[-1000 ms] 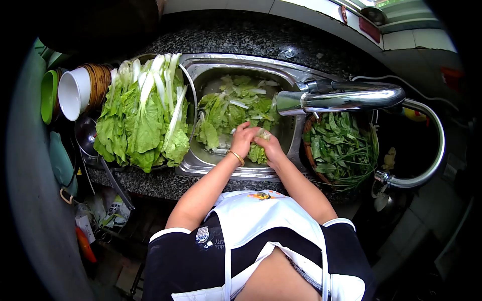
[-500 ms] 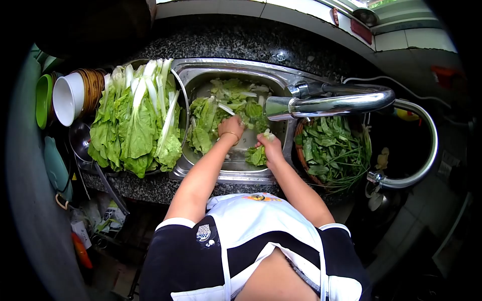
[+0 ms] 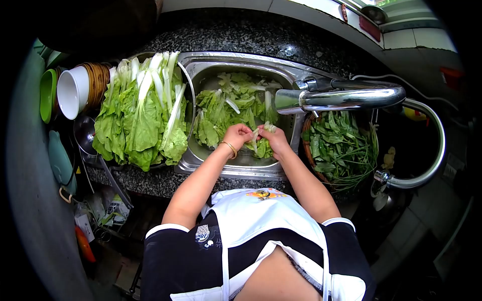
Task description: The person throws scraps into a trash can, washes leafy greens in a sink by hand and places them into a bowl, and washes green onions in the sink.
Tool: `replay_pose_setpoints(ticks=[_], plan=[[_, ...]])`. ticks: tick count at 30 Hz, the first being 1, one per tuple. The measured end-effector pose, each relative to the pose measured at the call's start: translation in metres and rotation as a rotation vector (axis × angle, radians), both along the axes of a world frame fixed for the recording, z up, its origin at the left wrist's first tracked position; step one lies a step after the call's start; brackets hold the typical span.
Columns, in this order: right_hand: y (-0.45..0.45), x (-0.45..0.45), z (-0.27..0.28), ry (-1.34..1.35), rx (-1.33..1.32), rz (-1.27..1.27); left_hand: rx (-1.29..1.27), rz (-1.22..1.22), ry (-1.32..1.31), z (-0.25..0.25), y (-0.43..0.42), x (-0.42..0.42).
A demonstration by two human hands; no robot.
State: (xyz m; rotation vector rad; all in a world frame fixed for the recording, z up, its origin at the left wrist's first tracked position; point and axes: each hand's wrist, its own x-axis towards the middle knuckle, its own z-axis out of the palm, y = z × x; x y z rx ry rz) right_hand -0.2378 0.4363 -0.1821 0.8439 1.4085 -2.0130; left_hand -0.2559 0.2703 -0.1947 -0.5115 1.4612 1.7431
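Note:
Over the near part of the sink (image 3: 236, 173), my right hand (image 3: 276, 140) is closed round a small bunch of lettuce leaves (image 3: 263, 148), the pale stem ends showing above the fingers. My left hand (image 3: 236, 137), a bracelet on its wrist, meets it from the left with fingertips pinched at the edge of a leaf in that bunch. Behind both hands, loose lettuce leaves (image 3: 233, 98) lie wet in the basin.
Long lettuce leaves (image 3: 138, 115) are heaped left of the sink, beside a white bowl (image 3: 72, 95) and a ladle (image 3: 85, 135). The chrome faucet (image 3: 341, 98) reaches over the basin's right side. Darker greens (image 3: 341, 145) fill a basket at the right.
My left hand has left the loose leaves in the basin and come right and nearer, up to the bunch in my right hand. The whole view has shifted slightly.

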Motion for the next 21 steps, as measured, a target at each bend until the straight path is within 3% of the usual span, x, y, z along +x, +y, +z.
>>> replay_pose_setpoints(ticks=[2, 9, 13, 21], plan=[[0.000, 0.001, 0.000, 0.002, -0.001, 0.021, -0.050, -0.051, 0.113, -0.007, -0.001, 0.002], [-0.005, 0.000, 0.003, 0.000, 0.069, 0.106, -0.116, -0.144, 0.125, -0.008, -0.001, 0.003], [-0.005, -0.003, 0.004, 0.084, 0.113, 0.281, -0.073, -0.040, 0.078, -0.007, 0.000, 0.006], [-0.007, 0.001, -0.003, 0.063, 0.143, 0.204, 0.126, -0.036, -0.064, -0.004, -0.017, 0.008]])
